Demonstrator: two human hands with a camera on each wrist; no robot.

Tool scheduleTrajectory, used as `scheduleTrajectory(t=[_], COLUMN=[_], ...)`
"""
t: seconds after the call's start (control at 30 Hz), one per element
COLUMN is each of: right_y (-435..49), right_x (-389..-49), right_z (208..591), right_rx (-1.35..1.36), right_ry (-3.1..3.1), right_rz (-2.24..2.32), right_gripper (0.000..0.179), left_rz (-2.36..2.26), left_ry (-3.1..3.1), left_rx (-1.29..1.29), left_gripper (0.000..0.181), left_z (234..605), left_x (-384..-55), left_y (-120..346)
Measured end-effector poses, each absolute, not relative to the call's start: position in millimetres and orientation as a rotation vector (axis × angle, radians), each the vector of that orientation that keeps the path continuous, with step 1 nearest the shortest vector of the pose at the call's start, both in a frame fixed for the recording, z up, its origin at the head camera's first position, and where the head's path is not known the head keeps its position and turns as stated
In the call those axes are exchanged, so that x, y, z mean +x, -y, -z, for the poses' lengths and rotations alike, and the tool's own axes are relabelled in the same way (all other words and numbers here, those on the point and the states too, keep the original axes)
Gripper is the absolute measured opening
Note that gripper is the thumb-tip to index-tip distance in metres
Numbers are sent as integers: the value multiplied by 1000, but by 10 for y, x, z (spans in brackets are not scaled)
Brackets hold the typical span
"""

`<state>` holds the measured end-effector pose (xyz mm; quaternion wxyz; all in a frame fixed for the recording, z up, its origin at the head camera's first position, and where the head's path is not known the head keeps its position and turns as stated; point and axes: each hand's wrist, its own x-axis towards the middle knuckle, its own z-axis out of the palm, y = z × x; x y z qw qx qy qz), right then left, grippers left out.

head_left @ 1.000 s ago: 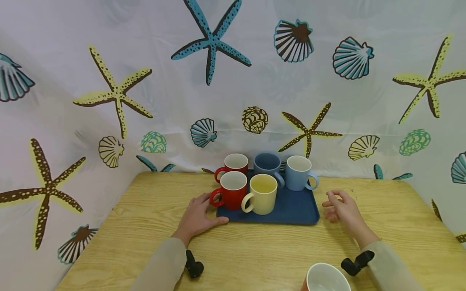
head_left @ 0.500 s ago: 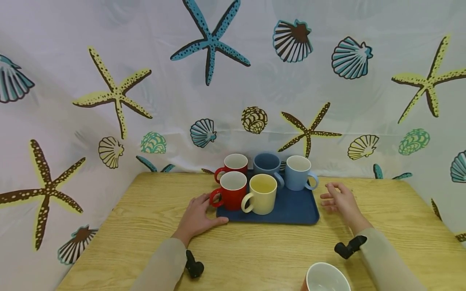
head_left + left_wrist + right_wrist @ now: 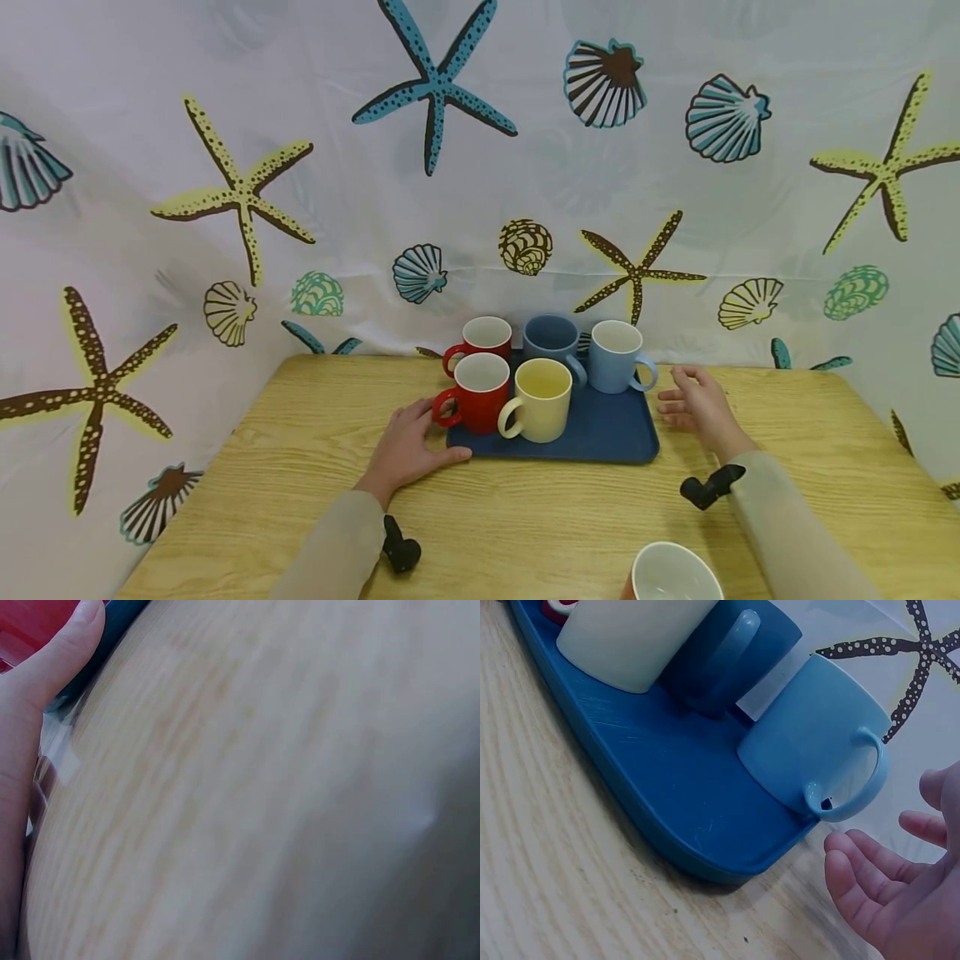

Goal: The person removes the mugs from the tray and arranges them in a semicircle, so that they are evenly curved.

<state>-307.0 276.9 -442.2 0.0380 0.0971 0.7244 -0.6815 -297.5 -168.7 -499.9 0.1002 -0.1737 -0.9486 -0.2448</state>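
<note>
A dark blue tray (image 3: pixel 607 429) carries several mugs. My left hand (image 3: pixel 405 450) grips its front left corner, thumb along the front rim and fingers at the left side. In the left wrist view the thumb (image 3: pixel 71 649) lies against the tray's rim, beside red. Right of the tray, my right hand (image 3: pixel 697 408) is apart from it, fingers loosely spread and holding nothing. The handle of a light blue mug (image 3: pixel 810 739) is close to these fingertips. A cream mug (image 3: pixel 542 408) and a red mug (image 3: pixel 480 404) stand at the tray's front.
Behind them stand another red mug (image 3: pixel 487 335) and a dark blue mug (image 3: pixel 550 337). A mug with a white inside (image 3: pixel 675 575) stands on the wooden table (image 3: pixel 525 525), cut off by the frame's lower edge. A patterned curtain (image 3: pixel 480 192) hangs behind the table.
My right hand has moved forward and slightly left, up along the tray's right side towards the light blue mug. The left hand, tray and mugs have stayed put.
</note>
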Motion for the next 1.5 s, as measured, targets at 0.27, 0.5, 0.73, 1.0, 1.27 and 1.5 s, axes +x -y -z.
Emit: scheduleTrajectory(t=[0.27,0.5,0.73,1.0,1.27,1.5], right_y=[-2710,-2709,-2685,-2636,-2625,-2608], right_x=[-3194,-3305,-3344,-3380,-3406,-3342], right_z=[4424,4418,4346,4295,4251,4194], right_rx=[248,209,124,143,196,218], right_ry=[-2153,-2177,-2273,-2290,-2273,-2216], right_rz=[2077,1932,1744,1661,1684,1789], right_gripper=[62,67,65,65,54,48], left_rz=[733,739,730,727,733,721], left_ry=[2807,2821,2822,2859,2841,2826], left_rx=[-496,-490,-495,-458,-470,-473], left_gripper=[91,91,91,94,92,92], left_z=[4987,5001,5012,4995,4948,5026], left_x=[-2986,-2985,-2999,-2993,-2982,-3013], left_y=[1690,1680,1691,1684,1702,1715])
